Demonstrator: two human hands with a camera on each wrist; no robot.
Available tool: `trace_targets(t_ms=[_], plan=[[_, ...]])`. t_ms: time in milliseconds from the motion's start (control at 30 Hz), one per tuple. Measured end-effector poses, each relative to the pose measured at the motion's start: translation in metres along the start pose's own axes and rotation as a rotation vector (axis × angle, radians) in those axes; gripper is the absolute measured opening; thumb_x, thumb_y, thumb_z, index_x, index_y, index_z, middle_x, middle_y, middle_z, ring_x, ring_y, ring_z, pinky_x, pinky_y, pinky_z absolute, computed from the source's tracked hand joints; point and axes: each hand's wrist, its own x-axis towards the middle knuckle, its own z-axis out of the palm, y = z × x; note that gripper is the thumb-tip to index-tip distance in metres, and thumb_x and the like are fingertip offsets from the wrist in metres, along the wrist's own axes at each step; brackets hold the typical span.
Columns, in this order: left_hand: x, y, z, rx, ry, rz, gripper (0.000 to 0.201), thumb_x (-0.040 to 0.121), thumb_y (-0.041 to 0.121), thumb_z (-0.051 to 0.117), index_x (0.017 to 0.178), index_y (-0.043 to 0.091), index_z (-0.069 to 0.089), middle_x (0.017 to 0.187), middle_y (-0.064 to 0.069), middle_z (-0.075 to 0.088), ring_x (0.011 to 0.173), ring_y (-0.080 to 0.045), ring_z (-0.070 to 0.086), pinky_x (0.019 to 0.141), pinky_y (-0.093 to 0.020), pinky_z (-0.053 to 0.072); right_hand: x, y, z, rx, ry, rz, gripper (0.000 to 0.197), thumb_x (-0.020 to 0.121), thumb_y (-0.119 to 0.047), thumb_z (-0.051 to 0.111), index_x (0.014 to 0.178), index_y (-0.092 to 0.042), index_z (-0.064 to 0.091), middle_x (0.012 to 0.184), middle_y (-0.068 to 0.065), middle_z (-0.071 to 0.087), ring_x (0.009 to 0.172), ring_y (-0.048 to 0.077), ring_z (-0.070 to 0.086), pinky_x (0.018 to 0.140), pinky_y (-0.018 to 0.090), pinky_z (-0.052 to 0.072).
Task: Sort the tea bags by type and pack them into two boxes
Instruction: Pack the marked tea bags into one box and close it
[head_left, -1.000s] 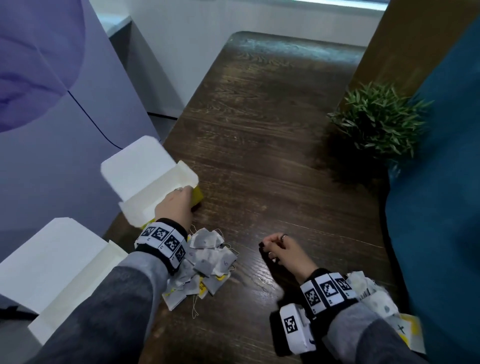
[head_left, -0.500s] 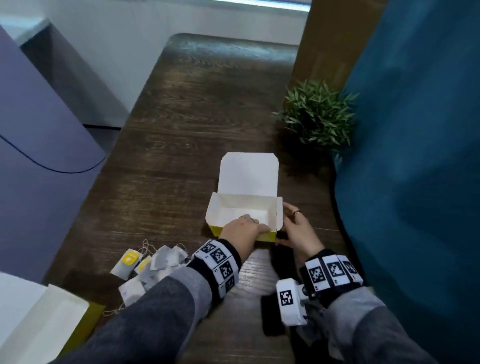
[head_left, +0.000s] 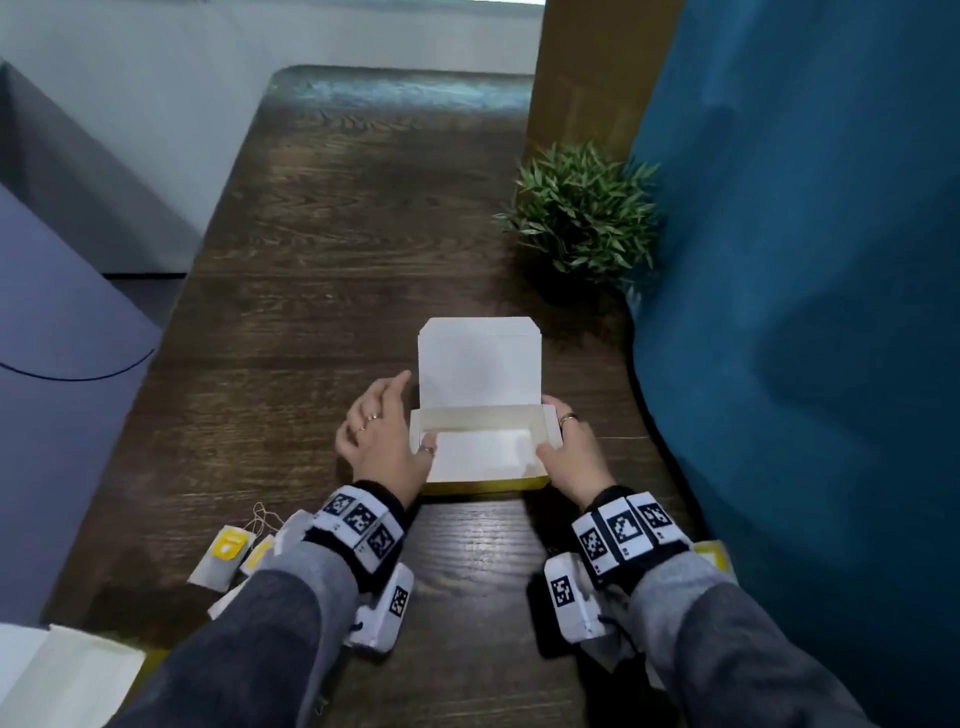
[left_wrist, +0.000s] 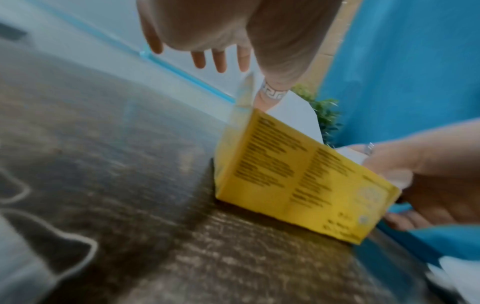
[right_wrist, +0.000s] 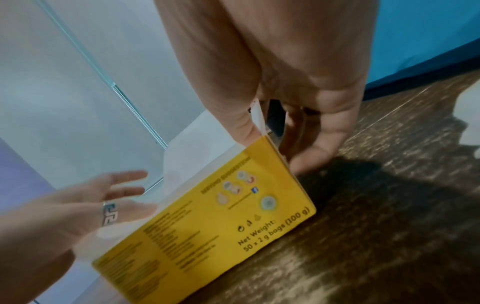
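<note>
Along the right side of the dark wooden counter (head_left: 332, 270) hangs a broad blue cloth (head_left: 810, 291), and a small green plant (head_left: 582, 213) stands at the counter's edge beside it, just beyond the work. Nearer, in the middle, sits the open yellow box (head_left: 485, 452), lid flap standing up at the far side, white inside with nothing visible in it. On the left edge a second open box (head_left: 67, 675) shows only a corner. The right hand (head_left: 571, 457) grips the yellow box's right end, thumb inside the wall and fingers (right_wrist: 311, 148) curled outside it. The left hand (head_left: 382, 441) is at the left end with its fingers (left_wrist: 221, 59) spread straight, thumb touching the box's left wall. Loose tea bags (head_left: 228, 556) lie near the left forearm, partly hidden under the sleeve.
</note>
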Motion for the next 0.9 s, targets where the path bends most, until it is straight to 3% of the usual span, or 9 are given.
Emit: trace_targets(t_ms=[67, 167, 267, 367, 400, 500, 700, 767, 900], plan=[[0.011, -0.006, -0.003, -0.239, -0.221, -0.102, 0.078, 0.087, 0.021, 0.06, 0.148, 0.025, 0.011, 0.154, -0.004, 0.019, 0.14, -0.027, 0.017, 0.114, -0.047, 0.018, 0.004, 0.0, -0.006, 0.031, -0.008, -0.055, 0.064, 0.084, 0.0, 0.044, 0.136, -0.038, 0.038, 0.118, 0.001, 0.045, 0.102, 0.018, 0.049, 0.101, 0.032, 0.041], [0.02, -0.012, -0.005, -0.567, -0.459, -0.075, 0.072, 0.091, 0.007, 0.054, 0.148, 0.025, 0.015, 0.145, -0.003, 0.038, 0.128, -0.017, 0.039, 0.104, -0.032, 0.035, 0.006, 0.002, -0.012, 0.2, -0.074, -0.142, 0.061, 0.084, 0.009, 0.044, 0.127, -0.033, 0.048, 0.111, 0.0, 0.057, 0.1, 0.018, 0.057, 0.082, 0.021, 0.051], [0.022, -0.014, -0.007, -0.528, -0.46, 0.0, 0.051, 0.091, 0.005, 0.052, 0.134, 0.028, 0.035, 0.128, 0.004, 0.047, 0.124, -0.015, 0.043, 0.101, -0.031, 0.036, 0.005, 0.007, -0.011, 0.368, -0.109, -0.133, 0.062, 0.085, 0.009, 0.05, 0.121, -0.042, 0.047, 0.12, 0.007, 0.059, 0.105, 0.025, 0.061, 0.079, 0.034, 0.054], [0.02, -0.017, -0.003, -0.504, -0.434, 0.082, 0.037, 0.092, 0.0, 0.046, 0.111, 0.032, 0.045, 0.12, 0.008, 0.05, 0.118, -0.013, 0.045, 0.093, -0.026, 0.034, 0.003, 0.012, -0.009, 0.345, -0.081, -0.182, 0.056, 0.087, 0.003, 0.054, 0.124, -0.039, 0.048, 0.124, -0.004, 0.058, 0.106, 0.016, 0.059, 0.086, 0.032, 0.051], [0.019, -0.017, -0.001, -0.52, -0.433, 0.096, 0.041, 0.09, -0.007, 0.043, 0.105, 0.032, 0.049, 0.119, 0.005, 0.052, 0.116, -0.015, 0.047, 0.091, -0.026, 0.037, 0.003, 0.014, -0.008, 0.332, -0.05, -0.204, 0.047, 0.087, 0.004, 0.054, 0.116, -0.033, 0.056, 0.122, -0.005, 0.059, 0.102, 0.013, 0.059, 0.083, 0.026, 0.051], [0.017, -0.019, 0.003, -0.539, -0.446, 0.097, 0.062, 0.079, -0.022, 0.031, 0.092, 0.034, 0.054, 0.123, -0.005, 0.05, 0.114, -0.02, 0.05, 0.091, -0.026, 0.042, 0.002, 0.018, -0.006, 0.425, 0.025, -0.216, 0.029, 0.085, 0.005, 0.058, 0.089, -0.021, 0.068, 0.103, 0.0, 0.066, 0.072, 0.003, 0.06, 0.053, 0.014, 0.046], [0.017, -0.022, 0.006, -0.507, -0.442, 0.117, 0.063, 0.081, -0.022, 0.026, 0.093, 0.035, 0.053, 0.124, -0.008, 0.048, 0.113, -0.015, 0.047, 0.081, -0.006, 0.038, 0.005, 0.029, -0.005, 0.403, 0.07, -0.198, 0.027, 0.082, -0.002, 0.065, 0.082, -0.028, 0.071, 0.081, -0.001, 0.067, 0.057, 0.004, 0.053, 0.048, 0.021, 0.043], [0.017, -0.024, 0.008, -0.538, -0.45, 0.113, 0.063, 0.083, -0.02, 0.029, 0.092, 0.036, 0.055, 0.125, -0.01, 0.049, 0.114, -0.017, 0.049, 0.086, -0.012, 0.04, 0.005, 0.029, -0.004, 0.405, 0.069, -0.18, 0.028, 0.083, -0.003, 0.065, 0.08, -0.03, 0.071, 0.076, 0.0, 0.067, 0.056, 0.011, 0.051, 0.046, 0.024, 0.042], [0.016, -0.029, 0.009, -0.566, -0.457, 0.124, 0.065, 0.089, -0.008, 0.039, 0.088, 0.054, 0.057, 0.123, -0.007, 0.053, 0.119, -0.023, 0.049, 0.104, -0.045, 0.039, 0.003, 0.028, -0.005, 0.397, 0.053, -0.165, 0.028, 0.084, 0.0, 0.062, 0.08, -0.026, 0.071, 0.069, 0.004, 0.063, 0.055, 0.018, 0.048, 0.043, 0.024, 0.04]])
